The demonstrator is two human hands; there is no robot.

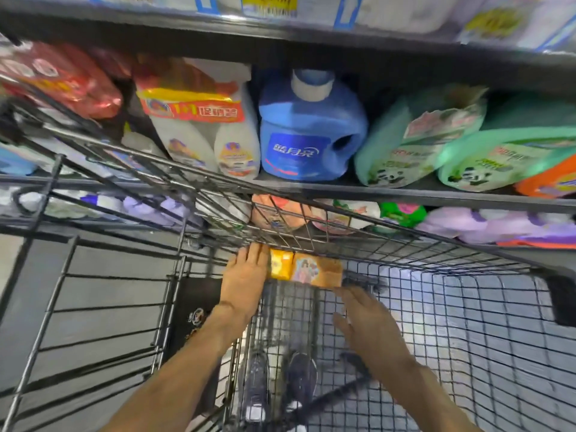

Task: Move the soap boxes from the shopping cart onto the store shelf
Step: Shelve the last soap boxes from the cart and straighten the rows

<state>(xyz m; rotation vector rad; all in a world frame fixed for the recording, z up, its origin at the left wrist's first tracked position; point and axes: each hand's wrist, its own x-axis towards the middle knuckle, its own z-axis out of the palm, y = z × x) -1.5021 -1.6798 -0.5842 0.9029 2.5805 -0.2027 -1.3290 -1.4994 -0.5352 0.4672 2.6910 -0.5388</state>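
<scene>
An orange and yellow row of soap boxes [307,269] lies at the far end inside the black wire shopping cart [436,307]. My left hand [246,275] presses flat against the left end of the row, fingers together. My right hand [364,316] hovers with spread fingers just below the right end of the boxes, not clearly touching them. The store shelf [405,190] runs across the view above the cart, packed with detergent.
A blue detergent jug [308,132], white bottles [205,129], green refill pouches [436,141] and red bags [62,79] fill the shelf. Purple packs [498,226] sit on the lower shelf. The cart's near wall [109,307] stands at left. My shoes [280,385] show through the mesh.
</scene>
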